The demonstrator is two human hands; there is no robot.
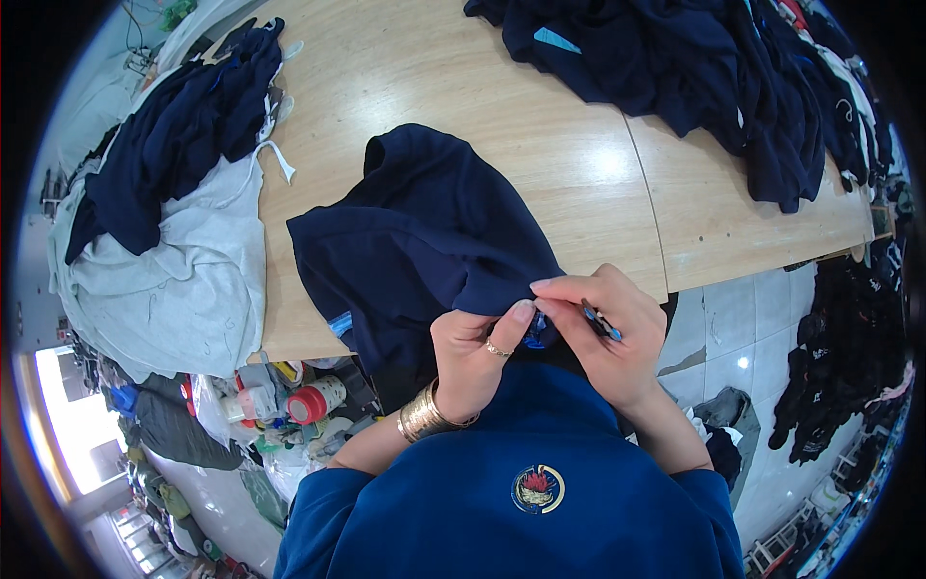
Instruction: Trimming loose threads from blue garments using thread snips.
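A dark navy garment (434,217) lies bunched on the near part of the table, its near edge drawn toward my body. My left hand (473,352), wearing a ring and a wide gold-coloured bracelet, is closed on that edge, thumb on top. My right hand (612,338) meets it there, thumb and forefinger close together at the cloth; whether they pinch a thread is too small to tell. Tucked in the right hand's fingers is a small black-and-blue tool (602,320), its exact kind unclear. Shiny blue material (536,331) shows just below the fingertips.
The wooden table (386,77) spreads out ahead. Navy garments (666,68) are heaped at the far right. More navy cloth (193,125) and a pale grey cloth (183,280) lie at the left. Below the left edge stand a red-and-white container (316,399) and clutter; dark clothes (839,347) hang or lie at right.
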